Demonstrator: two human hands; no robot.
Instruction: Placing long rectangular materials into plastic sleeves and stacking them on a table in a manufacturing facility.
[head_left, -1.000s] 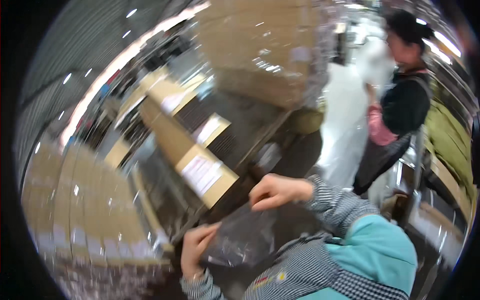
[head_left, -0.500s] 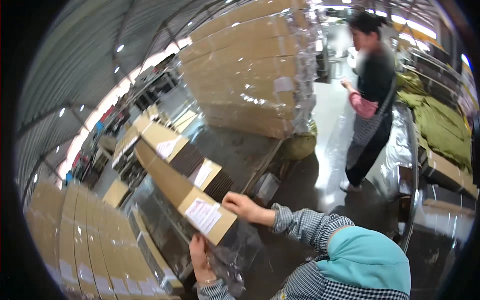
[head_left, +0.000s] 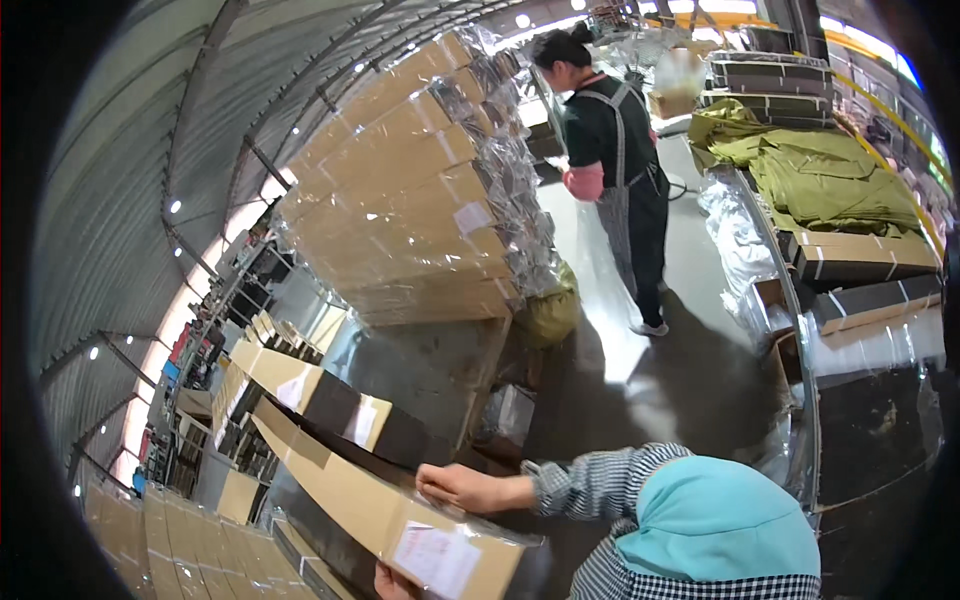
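Note:
A long, flat cardboard box (head_left: 370, 507) with a white paper label lies slanting from the left toward me. At its near left edge my left hand (head_left: 393, 583) is closed on the box; part of its fingers is hidden beneath the cardboard. My right hand (head_left: 462, 488) has its fingers curled together at the box's right edge, pinching clear plastic film (head_left: 505, 530) that runs along that edge. A checked sleeve (head_left: 585, 482) covers my right arm. Beyond the box, a stack of labelled cardboard boxes (head_left: 380, 420) with dark sides rests close by.
A tall pile of plastic-wrapped cartons (head_left: 400, 200) stands ahead. A co-worker (head_left: 620, 170) in an apron stands in the aisle beyond. On the right are green cloth (head_left: 830, 180) and flat boxes (head_left: 870, 255). More wrapped cartons (head_left: 190, 545) stand at lower left.
The box has come nearer and lower in view, and my left hand has gone down with it, now partly hidden. My right hand has moved slightly along the edge. The co-worker has turned.

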